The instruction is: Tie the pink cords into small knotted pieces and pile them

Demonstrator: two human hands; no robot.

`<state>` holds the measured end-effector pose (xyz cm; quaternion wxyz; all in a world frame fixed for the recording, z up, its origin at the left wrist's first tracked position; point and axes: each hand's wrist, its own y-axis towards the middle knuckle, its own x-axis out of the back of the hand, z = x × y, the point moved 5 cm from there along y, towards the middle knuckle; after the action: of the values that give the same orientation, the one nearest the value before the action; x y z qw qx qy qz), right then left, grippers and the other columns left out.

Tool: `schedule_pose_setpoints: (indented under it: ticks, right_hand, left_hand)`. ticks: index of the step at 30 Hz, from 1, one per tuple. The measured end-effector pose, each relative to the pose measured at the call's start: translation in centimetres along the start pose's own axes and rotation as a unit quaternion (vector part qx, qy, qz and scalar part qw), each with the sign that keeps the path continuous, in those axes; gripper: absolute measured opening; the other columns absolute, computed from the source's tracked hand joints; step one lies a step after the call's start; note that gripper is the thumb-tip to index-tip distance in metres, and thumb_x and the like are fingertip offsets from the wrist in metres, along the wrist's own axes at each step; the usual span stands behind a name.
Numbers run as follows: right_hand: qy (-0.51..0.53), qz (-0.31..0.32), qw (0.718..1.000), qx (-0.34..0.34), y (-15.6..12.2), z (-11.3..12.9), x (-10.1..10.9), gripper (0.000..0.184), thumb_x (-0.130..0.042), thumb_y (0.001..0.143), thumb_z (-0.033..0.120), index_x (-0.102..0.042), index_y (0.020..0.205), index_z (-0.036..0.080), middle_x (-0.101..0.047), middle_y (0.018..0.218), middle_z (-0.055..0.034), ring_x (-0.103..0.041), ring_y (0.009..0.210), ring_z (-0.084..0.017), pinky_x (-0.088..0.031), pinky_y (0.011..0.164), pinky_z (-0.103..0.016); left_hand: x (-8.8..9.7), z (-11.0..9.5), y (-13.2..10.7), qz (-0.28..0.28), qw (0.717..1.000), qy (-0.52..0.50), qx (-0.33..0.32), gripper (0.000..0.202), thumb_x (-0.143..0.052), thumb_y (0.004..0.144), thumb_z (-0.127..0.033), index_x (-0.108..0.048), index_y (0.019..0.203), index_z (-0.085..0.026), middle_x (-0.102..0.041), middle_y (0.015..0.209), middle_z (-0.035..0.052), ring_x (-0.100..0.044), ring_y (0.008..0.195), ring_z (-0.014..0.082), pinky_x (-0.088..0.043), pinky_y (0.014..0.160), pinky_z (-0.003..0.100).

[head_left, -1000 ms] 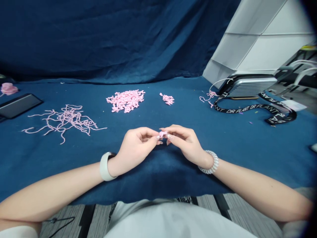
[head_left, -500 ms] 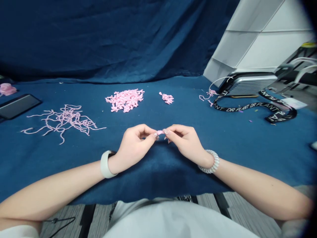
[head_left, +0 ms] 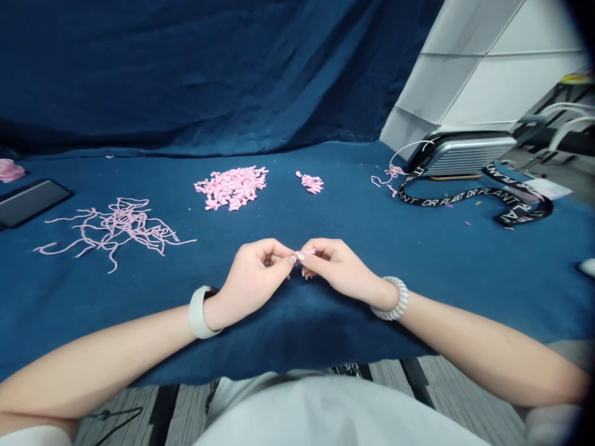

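A short piece of pink yarn [head_left: 310, 251] is pinched between my two hands, low over the near middle of the blue cloth. My left hand [head_left: 253, 272] is closed, thumb and forefinger meeting at the yarn's left end. From the other side, my right hand [head_left: 338, 271] grips it the same way, and the fingertips nearly touch. Most of the yarn is hidden by the fingers. Beyond them lie a large heap of knotted pink yarn pieces [head_left: 231, 188] and a smaller heap [head_left: 311, 183] to its right. Loose pink strands [head_left: 125, 226] spread out at the left.
A dark flat device [head_left: 33, 201] and a pink yarn bundle [head_left: 10, 170] sit at the far left. At the right are a silver ridged case [head_left: 469, 155], a black lettered strap [head_left: 458, 199] and a few yarn scraps [head_left: 388, 179]. A blue curtain [head_left: 209, 74] hangs behind.
My fingertips have come closer together, covering more of the yarn. A pink end now shows above my right fingers. The whole view has shifted slightly.
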<state>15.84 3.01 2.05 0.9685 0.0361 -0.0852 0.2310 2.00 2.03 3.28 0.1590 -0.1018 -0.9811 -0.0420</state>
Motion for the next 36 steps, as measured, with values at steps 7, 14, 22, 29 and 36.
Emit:
schedule_pose_setpoints:
  ticks: [7, 14, 22, 29, 36]
  right_hand:
    - [0.02, 0.014, 1.0, -0.019, 0.1, -0.22, 0.02, 0.033, -0.058, 0.08, 0.045, -0.054, 0.067, 0.015, -0.056, 0.062, 0.001, -0.05, 0.057, -0.009, -0.042, 0.058, -0.023]
    - [0.034, 0.036, 0.999, -0.02, 0.26, -0.46, -0.3, 0.032, -0.057, 0.081, 0.045, -0.058, 0.074, 0.014, -0.056, 0.063, 0.0011, -0.052, 0.058, -0.008, -0.043, 0.059, -0.022]
    - [0.039, 0.028, 0.998, -0.044, 0.2, -0.64, -0.12, 0.031, -0.056, 0.082, 0.04, -0.056, 0.065, 0.014, -0.055, 0.057, 0.0017, -0.049, 0.054, -0.008, -0.041, 0.058, -0.022]
    - [0.044, 0.056, 0.997, -0.028, 0.22, -0.48, -0.11, 0.03, -0.059, 0.08, 0.042, -0.056, 0.067, 0.015, -0.056, 0.058, 0.0017, -0.05, 0.054, -0.008, -0.043, 0.058, -0.022]
    - [0.025, 0.075, 0.997, -0.02, 0.13, -0.7, -0.11, 0.028, -0.062, 0.079, 0.04, -0.057, 0.067, 0.015, -0.058, 0.061, 0.0018, -0.051, 0.056, -0.008, -0.042, 0.058, -0.021]
  left_hand:
    - [0.06, 0.28, 0.33, 0.011, 0.999, -0.039, 0.025, 0.018, -0.061, 0.077, -0.03, -0.063, 0.074, -0.013, -0.063, 0.06, 0.0012, -0.056, 0.056, 0.0106, -0.044, 0.055, 0.021]
    - [-0.21, 0.2, -0.08, 0.016, 1.0, 0.01, 0.011, 0.017, -0.06, 0.078, -0.029, -0.064, 0.073, -0.013, -0.061, 0.057, 0.0002, -0.053, 0.052, 0.0098, -0.039, 0.05, 0.021]
    - [-0.1, 0.39, 0.18, 0.014, 0.999, -0.024, 0.023, 0.015, -0.06, 0.077, -0.027, -0.063, 0.075, -0.012, -0.061, 0.06, 0.0009, -0.054, 0.054, 0.01, -0.042, 0.053, 0.021]
    - [-0.05, 0.64, 0.16, 0.03, 0.996, -0.082, 0.015, 0.015, -0.057, 0.078, -0.027, -0.062, 0.084, -0.013, -0.059, 0.059, -0.0002, -0.055, 0.057, 0.0108, -0.044, 0.057, 0.022]
    - [-0.25, 0.18, -0.21, 0.041, 0.998, -0.045, 0.008, 0.018, -0.061, 0.075, -0.031, -0.06, 0.079, -0.014, -0.049, 0.051, -0.0043, -0.042, 0.047, 0.0078, -0.035, 0.049, 0.022]
